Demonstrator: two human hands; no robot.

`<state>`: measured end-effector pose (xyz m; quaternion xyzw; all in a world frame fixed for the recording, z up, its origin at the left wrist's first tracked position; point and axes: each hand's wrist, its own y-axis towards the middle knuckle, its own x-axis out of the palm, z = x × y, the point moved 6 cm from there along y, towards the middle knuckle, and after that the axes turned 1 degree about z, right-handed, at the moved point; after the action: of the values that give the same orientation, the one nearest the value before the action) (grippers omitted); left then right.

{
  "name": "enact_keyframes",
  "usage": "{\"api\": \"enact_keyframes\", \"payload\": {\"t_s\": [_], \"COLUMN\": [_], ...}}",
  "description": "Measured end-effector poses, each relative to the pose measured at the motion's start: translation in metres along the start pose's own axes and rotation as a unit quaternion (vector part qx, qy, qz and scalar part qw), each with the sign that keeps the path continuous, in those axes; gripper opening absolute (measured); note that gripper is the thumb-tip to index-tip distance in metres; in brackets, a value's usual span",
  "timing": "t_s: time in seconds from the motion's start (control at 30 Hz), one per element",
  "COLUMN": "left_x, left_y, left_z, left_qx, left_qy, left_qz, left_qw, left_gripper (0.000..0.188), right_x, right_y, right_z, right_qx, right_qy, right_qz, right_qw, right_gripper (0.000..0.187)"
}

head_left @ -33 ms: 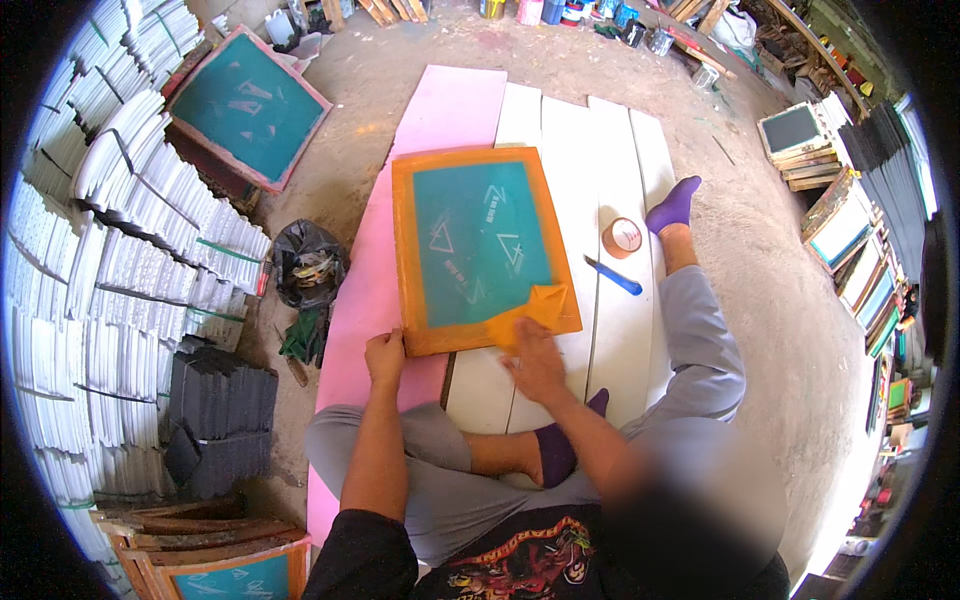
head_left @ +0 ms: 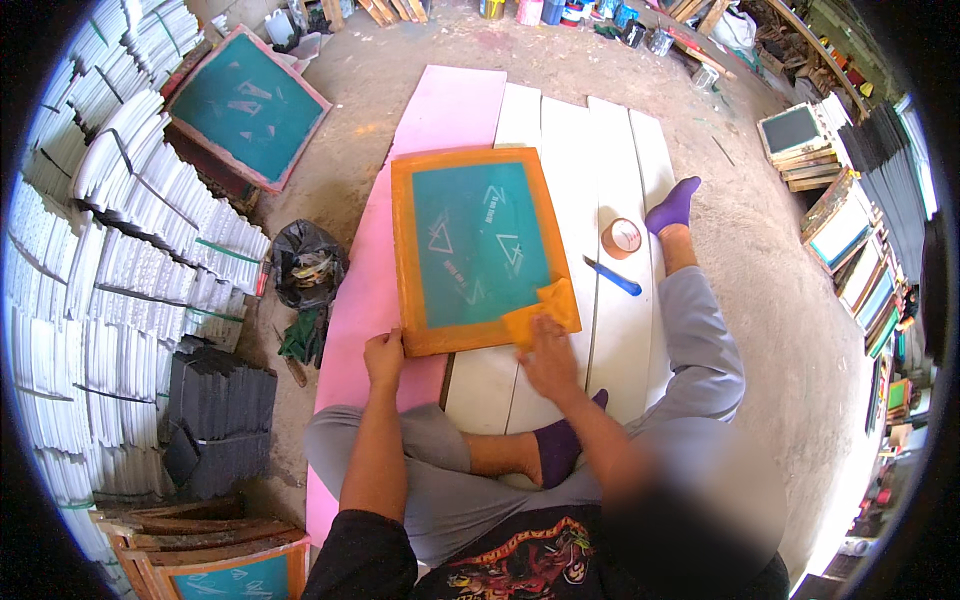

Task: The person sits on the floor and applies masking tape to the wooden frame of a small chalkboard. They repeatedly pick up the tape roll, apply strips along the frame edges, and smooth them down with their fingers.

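A screen-printing frame [head_left: 484, 245] with an orange border and teal mesh with pale triangular marks lies on white and pink boards. My left hand [head_left: 383, 358] is closed on its near left corner, fingers partly hidden behind the edge. My right hand [head_left: 549, 362] presses a crumpled orange-yellow cloth [head_left: 545, 308] against the near right corner of the frame, covering part of the border and mesh. Right of the frame, on the white boards, lie a blue-handled utility knife [head_left: 614, 276] and a roll of brown tape [head_left: 622, 238].
Bundled white sheets [head_left: 110, 250] rise along the left, beside a dark stack [head_left: 222, 420] and a black plastic bag [head_left: 308, 265]. Another teal screen [head_left: 250, 105] leans at the far left. More screens [head_left: 858, 230] stand on the right. My purple-socked feet rest on the boards.
My right hand and the cloth have slid a little to the right along the near border of the frame. The left hand and the frame stay in place.
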<state>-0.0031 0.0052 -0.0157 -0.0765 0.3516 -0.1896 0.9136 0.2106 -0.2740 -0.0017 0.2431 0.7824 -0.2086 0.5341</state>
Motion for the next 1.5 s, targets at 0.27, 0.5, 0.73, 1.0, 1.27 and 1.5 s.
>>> {"api": "enact_keyframes", "payload": {"t_s": [0.27,0.5,0.73,1.0,1.27,1.5], "left_x": [-0.002,0.005,0.013,0.013,0.001,0.002], "left_y": [-0.002,-0.003,0.004,0.014,0.009,0.010], "left_z": [0.010,0.005,-0.013,-0.022,-0.005,0.006], "left_qx": [-0.022,-0.104,-0.158,-0.188,-0.201,-0.201], "left_qy": [-0.003,-0.118,-0.182,-0.115,-0.040,-0.077], "left_qz": [-0.002,-0.020,-0.052,-0.061,-0.054,-0.093], "left_qw": [1.000,0.987,0.969,0.974,0.977,0.972], "left_gripper": [0.056,0.058,0.074,0.082,0.084,0.092], "right_x": [-0.016,0.006,0.044,0.043,0.050,0.048], "right_y": [-0.025,-0.019,0.024,0.039,0.103,0.211], "right_z": [0.025,-0.025,-0.165,-0.215,-0.198,-0.202], "right_qx": [0.072,-0.013,-0.182,-0.169,-0.157,-0.168], "right_qy": [-0.089,-0.075,-0.030,-0.017,-0.058,-0.063], "right_qz": [-0.006,-0.020,0.007,-0.070,-0.032,0.066], "right_qw": [0.993,0.997,0.983,0.983,0.985,0.982], "right_gripper": [0.092,0.098,0.091,0.078,0.069,0.066]}}
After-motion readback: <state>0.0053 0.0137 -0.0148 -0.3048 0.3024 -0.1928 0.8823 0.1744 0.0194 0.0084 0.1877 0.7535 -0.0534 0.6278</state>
